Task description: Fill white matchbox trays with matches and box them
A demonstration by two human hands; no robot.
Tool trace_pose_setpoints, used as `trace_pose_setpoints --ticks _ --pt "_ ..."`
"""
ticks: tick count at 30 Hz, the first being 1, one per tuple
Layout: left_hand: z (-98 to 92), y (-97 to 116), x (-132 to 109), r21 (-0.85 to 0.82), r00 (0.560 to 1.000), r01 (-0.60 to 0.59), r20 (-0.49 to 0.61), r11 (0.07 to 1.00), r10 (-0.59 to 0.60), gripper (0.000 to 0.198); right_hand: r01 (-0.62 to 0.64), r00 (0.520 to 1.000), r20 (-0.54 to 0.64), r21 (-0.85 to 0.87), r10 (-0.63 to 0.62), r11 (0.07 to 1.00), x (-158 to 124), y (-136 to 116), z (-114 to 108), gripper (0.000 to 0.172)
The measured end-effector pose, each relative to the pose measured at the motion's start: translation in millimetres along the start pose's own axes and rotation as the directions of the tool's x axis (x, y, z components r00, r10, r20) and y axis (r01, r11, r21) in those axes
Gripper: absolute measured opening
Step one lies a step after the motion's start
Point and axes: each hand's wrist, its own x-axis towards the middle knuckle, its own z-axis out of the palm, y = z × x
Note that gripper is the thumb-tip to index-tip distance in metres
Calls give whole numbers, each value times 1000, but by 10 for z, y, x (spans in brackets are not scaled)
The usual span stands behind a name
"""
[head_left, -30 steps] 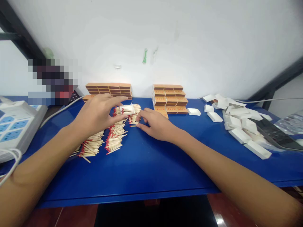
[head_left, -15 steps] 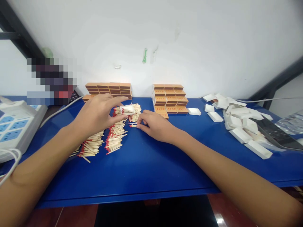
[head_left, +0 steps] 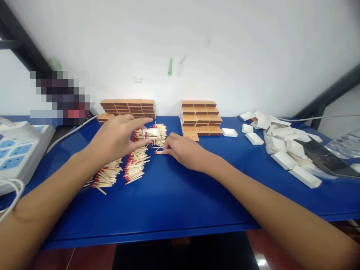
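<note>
Between thumb and fingers, my left hand (head_left: 115,137) grips a small white matchbox tray (head_left: 154,133) with a few red-tipped matches inside. It is held above the heaps of loose matches (head_left: 135,168). My right hand (head_left: 182,150) is closed in a pinch on matches (head_left: 159,152), whose red heads stick out to the left of the fingertips; how many is hidden. Just behind them lies another heap of matches (head_left: 160,131). A further pile of matches (head_left: 108,174) spreads below my left wrist.
Stacked matchboxes (head_left: 128,107) stand against the wall at left, with a stepped matchbox stack (head_left: 201,120) right of centre. One white tray (head_left: 229,132) lies beside it. White trays (head_left: 284,159) pile up at right near a dark phone (head_left: 323,157). A power strip (head_left: 19,150) sits at far left.
My right hand has drawn slightly toward me with the pinched matches, away from the heap behind. My left hand holds the tray in nearly the same place.
</note>
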Motion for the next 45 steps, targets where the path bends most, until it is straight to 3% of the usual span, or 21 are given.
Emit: trace_pose_setpoints --ticks 8,14,20,38,45 --pt "10 0 -4 2 1000 13 25 1000 -13 59 26 1000 2 -114 -26 993 -41 26 -83 17" --pt "-4 26 -7 -1 998 35 49 999 -35 58 22 994 -111 74 -13 997 -114 111 -284 15" --pt "40 75 -11 -32 999 -6 35 999 7 56 73 980 -197 191 -35 979 -125 176 -306 14" --pt "107 229 -59 -109 995 -93 19 990 96 54 22 990 -134 -220 -52 975 -82 -50 -159 19" --pt "100 239 -50 -120 995 -90 25 989 93 52 59 989 -122 -188 -83 980 -83 -89 -112 15"
